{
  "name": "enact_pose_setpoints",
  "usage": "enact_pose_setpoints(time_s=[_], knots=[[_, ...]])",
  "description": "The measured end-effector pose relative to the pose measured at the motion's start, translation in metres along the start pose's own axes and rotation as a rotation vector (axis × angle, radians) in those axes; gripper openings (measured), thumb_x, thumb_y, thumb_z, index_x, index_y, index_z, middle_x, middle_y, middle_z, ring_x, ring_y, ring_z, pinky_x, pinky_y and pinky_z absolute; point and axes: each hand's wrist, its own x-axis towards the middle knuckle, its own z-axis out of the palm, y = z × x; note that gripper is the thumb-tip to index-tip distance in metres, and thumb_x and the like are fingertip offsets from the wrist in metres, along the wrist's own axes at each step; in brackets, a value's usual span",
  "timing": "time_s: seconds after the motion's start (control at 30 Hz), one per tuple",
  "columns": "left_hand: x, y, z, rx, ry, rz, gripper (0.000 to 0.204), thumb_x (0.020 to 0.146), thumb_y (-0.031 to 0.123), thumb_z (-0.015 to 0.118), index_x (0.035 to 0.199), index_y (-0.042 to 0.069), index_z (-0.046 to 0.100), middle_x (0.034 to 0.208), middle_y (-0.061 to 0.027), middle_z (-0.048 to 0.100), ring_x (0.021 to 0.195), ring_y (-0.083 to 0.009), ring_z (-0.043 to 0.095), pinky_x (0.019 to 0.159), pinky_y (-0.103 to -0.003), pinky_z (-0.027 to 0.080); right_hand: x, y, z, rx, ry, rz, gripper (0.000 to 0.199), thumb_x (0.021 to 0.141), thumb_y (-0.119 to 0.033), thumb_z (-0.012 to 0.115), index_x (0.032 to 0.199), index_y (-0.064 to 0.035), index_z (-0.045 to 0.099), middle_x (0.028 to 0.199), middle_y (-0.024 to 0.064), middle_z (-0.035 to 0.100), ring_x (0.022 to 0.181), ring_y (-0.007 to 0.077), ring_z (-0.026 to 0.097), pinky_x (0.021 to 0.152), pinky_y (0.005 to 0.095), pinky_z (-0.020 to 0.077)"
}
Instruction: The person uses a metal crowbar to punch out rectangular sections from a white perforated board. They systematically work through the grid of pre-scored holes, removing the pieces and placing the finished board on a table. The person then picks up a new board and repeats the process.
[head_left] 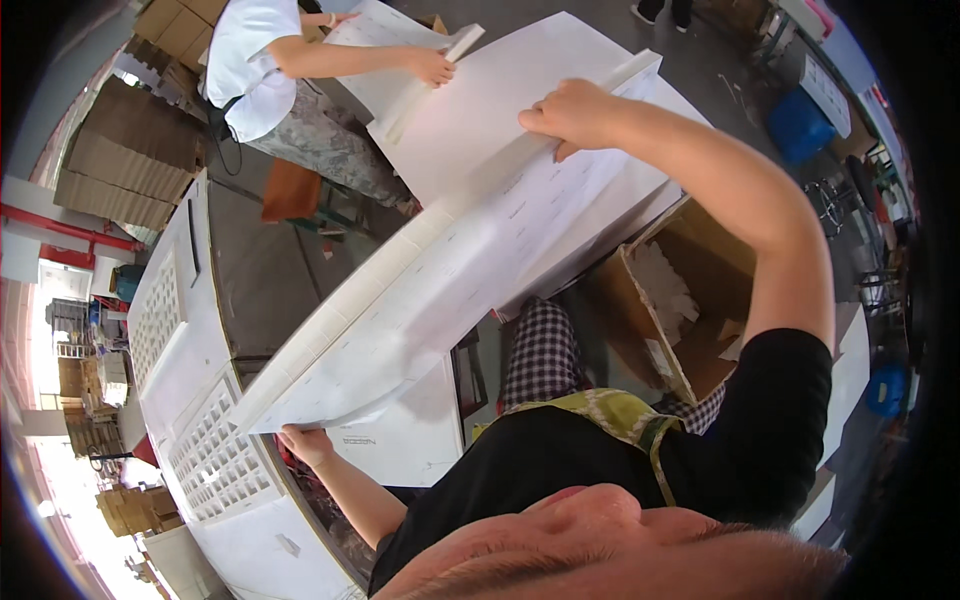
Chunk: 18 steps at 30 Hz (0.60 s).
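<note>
A long white panel [440, 290], dotted with small printed marks, slants across the middle in front of me. A thick white strip [345, 310], divided into short segments, runs along its far edge. My left hand [307, 445] grips the panel's near left end, thumb and fingers closed at its corner. Near the far right end, my right hand [578, 113] is closed over the upper edge, fingers folded around it. Under the panel's right part lies a large white sheet [540, 70] on a work surface. Parts of both hands' grips are hidden.
Across from me a person in a white top [255, 70] holds another white strip [430, 85]. On the left, white grids with square holes [215, 465] lie on a long white table [235, 560]. An open cardboard box [625, 300] stands at my right; stacked flat cardboard [130, 150] is behind.
</note>
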Motion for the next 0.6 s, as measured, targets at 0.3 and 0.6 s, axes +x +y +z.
enact_pose_setpoints(time_s=[0.3,0.6], knots=[[-0.033,0.005,0.022,0.06,0.011,0.014,0.067,0.087,0.037,0.065,0.139,0.008,0.034,0.137,-0.0105,0.045,0.122,-0.0266,0.046,0.103,-0.042,0.038,-0.013,0.001,0.019,0.166,0.168,0.043,0.041,0.072,-0.022,0.077,0.099,-0.0112,0.049,0.092,0.006,0.061,0.093,0.0276,0.059,0.083,0.0395,0.0441],[-0.039,0.017,0.029,0.159,-0.028,0.006,0.076,0.067,0.045,0.082,0.122,0.007,0.045,0.114,-0.0034,0.058,0.104,-0.0177,0.055,0.087,-0.032,0.046,-0.074,0.053,0.073,0.189,0.458,0.167,0.065,0.071,-0.026,0.079,0.127,-0.0153,0.047,0.122,0.0047,0.056,0.115,0.028,0.051,0.103,0.0418,0.0332]])
